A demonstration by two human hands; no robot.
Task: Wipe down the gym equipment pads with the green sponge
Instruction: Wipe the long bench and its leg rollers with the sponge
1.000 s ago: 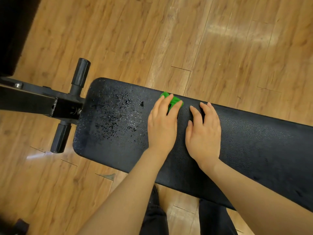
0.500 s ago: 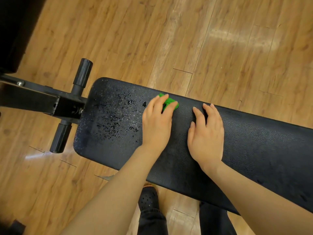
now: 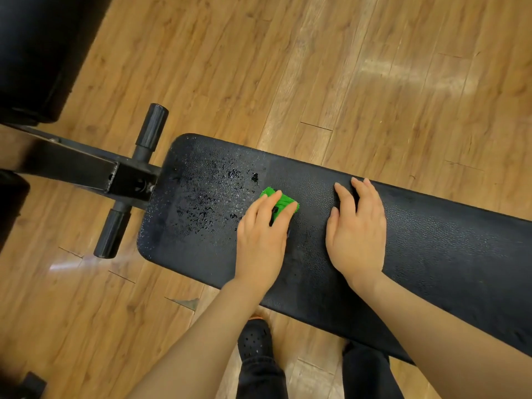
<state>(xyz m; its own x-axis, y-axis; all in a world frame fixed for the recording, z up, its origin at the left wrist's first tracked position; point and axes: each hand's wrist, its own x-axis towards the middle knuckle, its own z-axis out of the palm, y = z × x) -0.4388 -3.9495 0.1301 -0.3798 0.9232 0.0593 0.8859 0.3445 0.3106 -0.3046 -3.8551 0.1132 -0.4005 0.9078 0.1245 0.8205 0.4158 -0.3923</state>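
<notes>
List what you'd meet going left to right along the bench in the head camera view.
Black metal frame beam → two black cylindrical foam rollers → wet, droplet-covered end of the black textured bench pad → green sponge under the left hand → right hand flat on the pad.

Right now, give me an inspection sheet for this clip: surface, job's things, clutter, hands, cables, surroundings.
Surface: black bench pad, textured; droplets cover its left end, the rest looks dry.
Job's things: green sponge on the pad at the edge of the wet patch.
Clutter: nothing seen.
Hands: left hand presses the sponge, fingers curled over it; right hand rests flat on the pad, holding nothing.
Cables: nothing seen.
Surroundings: wooden floor; black frame with two roller grips left of the pad; another dark pad at top left; the person's legs below.
</notes>
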